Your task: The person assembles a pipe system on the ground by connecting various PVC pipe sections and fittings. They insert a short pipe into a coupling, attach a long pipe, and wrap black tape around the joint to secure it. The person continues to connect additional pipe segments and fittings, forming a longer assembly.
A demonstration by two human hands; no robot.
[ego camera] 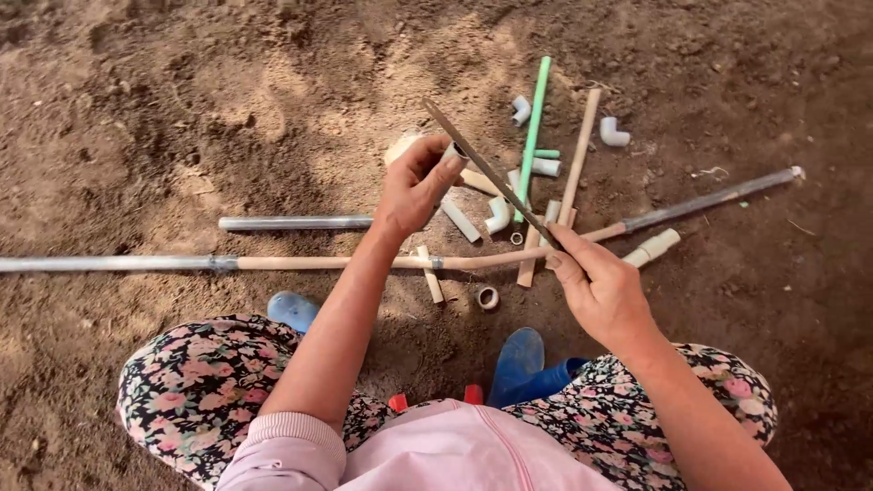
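Grey pipe piece (452, 152) pinched in my left hand (414, 186); my right hand (600, 286) grips the thin blade (486, 170) to rub its end.

Pipe offcuts (546, 173) lie on soil (182, 109) behind the long pipe (318, 263).

Bare brown dirt ground (182, 109), lumpy and sunlit, with soft shadows across the upper left.
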